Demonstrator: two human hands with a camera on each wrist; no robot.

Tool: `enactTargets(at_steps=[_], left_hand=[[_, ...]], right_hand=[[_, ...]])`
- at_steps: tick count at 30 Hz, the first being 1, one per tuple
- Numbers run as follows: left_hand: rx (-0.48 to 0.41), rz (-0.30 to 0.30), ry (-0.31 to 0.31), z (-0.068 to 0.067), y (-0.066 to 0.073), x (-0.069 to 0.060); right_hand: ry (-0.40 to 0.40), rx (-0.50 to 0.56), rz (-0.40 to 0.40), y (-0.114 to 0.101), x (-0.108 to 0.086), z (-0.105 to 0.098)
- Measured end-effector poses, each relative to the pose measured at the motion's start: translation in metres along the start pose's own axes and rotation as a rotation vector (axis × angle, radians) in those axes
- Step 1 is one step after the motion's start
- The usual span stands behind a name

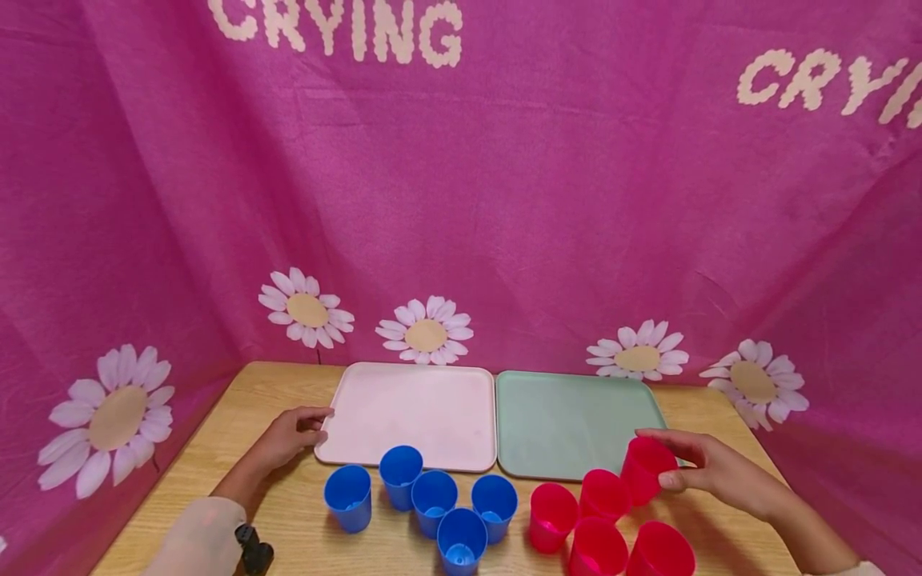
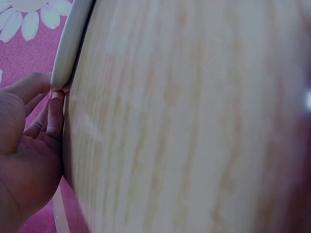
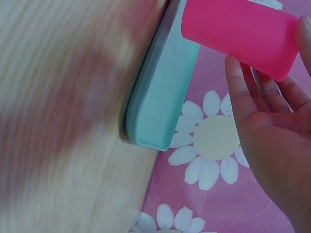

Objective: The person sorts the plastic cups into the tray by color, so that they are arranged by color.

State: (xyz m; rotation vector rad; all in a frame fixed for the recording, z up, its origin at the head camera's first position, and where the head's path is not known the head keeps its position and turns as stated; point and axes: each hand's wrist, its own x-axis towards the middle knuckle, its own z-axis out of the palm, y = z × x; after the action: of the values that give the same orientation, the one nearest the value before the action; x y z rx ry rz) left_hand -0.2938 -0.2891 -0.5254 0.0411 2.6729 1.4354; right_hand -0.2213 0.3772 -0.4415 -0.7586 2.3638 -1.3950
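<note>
At the lower right of the head view, the right hand [image 1: 723, 472] is grasping a red cup [image 1: 638, 486], its thumb and fingers spreading around the side; whether the base is touching the table [image 1: 288, 512] is unclear. Four other red cups [image 1: 551, 520] are standing close by, and five blue cups [image 1: 461, 548] are standing at lower centre. The held cup is looking like thin, light plastic: fairly stiff, smooth enough to be slipping under a loose grip, hardly fragile. Its outer wall, just below the rim, is offering the best hold. The left hand [image 1: 284, 438] is resting relaxed fingers against the pink tray [image 1: 421, 420], gripping nothing.
</note>
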Motion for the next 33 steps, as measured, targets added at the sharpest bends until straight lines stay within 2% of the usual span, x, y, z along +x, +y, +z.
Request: enactTargets(at_steps=[6, 13, 19, 25, 33], left_hand=[[0.011, 0.015, 0.001, 0.0, -0.001, 0.0], [0.014, 0.013, 0.001, 0.0, 0.0, 0.001], [0.014, 0.007, 0.002, 0.0, 0.002, -0.001], [0.015, 0.013, 0.006, 0.001, 0.003, -0.003], [0.019, 0.016, 0.016, 0.001, 0.002, -0.003]], right_hand=[[0.031, -0.071, -0.053, -0.004, 0.014, -0.005], [0.038, -0.057, 0.026, -0.015, 0.032, -0.005], [0.052, -0.076, -0.001, -0.021, 0.05, 0.0], [0.077, -0.115, 0.028, -0.031, 0.068, 0.005], [0.102, -0.149, 0.012, -0.039, 0.097, 0.013]])
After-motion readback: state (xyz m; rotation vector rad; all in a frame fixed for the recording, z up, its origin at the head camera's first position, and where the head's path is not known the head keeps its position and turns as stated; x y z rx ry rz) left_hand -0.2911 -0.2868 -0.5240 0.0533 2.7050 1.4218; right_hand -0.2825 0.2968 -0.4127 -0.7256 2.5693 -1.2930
